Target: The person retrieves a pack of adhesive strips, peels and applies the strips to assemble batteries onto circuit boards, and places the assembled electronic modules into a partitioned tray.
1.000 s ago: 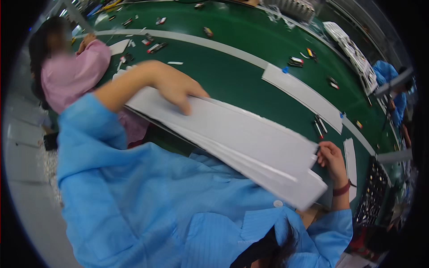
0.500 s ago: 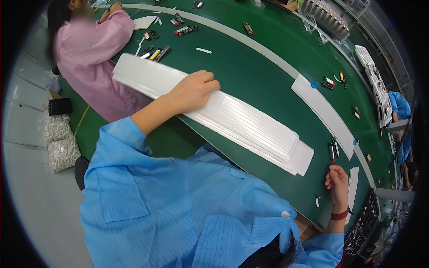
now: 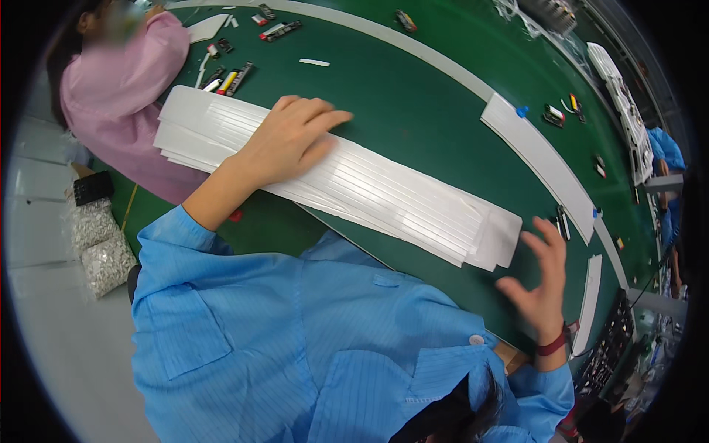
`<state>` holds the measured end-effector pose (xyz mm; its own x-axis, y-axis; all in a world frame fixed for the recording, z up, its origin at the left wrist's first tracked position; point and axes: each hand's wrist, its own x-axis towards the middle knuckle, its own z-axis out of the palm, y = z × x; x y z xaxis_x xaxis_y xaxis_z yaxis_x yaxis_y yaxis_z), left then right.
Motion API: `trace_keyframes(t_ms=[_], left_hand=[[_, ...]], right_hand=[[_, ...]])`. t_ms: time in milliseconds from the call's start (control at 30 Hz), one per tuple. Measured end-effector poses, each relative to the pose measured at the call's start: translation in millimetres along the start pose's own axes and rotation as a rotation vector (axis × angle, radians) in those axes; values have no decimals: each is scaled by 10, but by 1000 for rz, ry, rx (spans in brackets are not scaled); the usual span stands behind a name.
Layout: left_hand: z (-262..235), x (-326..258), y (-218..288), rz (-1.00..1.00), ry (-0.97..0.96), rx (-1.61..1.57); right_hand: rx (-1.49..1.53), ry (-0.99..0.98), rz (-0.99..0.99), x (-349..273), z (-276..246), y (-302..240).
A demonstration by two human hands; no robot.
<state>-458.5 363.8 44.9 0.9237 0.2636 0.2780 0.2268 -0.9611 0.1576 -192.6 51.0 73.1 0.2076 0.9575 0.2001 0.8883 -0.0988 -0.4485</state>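
Observation:
A stack of long white sheets (image 3: 399,199) marked with narrow parallel strips lies slantwise along the near edge of the green table, its layers slightly fanned at both ends. My left hand (image 3: 292,140) rests on top of the stack, left of its middle, with the fingers apart and not wrapped round it. Just beyond the stack's right end, my right hand (image 3: 543,284) is open, thumb and fingers spread wide, holding nothing. A red band circles that wrist.
Another long white sheet (image 3: 543,162) with blue tabs lies to the right. A narrow white strip (image 3: 588,306) is beside my right wrist. Small black, red and yellow parts (image 3: 235,80) lie at the far left. A person in pink (image 3: 129,88) sits left. Bags of small white pieces (image 3: 107,266) stand below.
My left hand has loosened from its grip and now lies spread on the stack, which has settled onto the table. My right hand has opened and moved up toward the stack's right end.

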Motion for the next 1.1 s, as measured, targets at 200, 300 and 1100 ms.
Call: trace_keyframes(t_ms=[200, 300, 1100], left_hand=[[-392, -430, -6, 114, -451, 113], [-405, -662, -457, 69, -310, 339], [-561, -111, -1403, 278, -396, 286]], right_hand=[[-116, -193, -207, 488, 471, -314], [-133, -231, -251, 482, 577, -261], [-57, -63, -281, 747, 651, -157]])
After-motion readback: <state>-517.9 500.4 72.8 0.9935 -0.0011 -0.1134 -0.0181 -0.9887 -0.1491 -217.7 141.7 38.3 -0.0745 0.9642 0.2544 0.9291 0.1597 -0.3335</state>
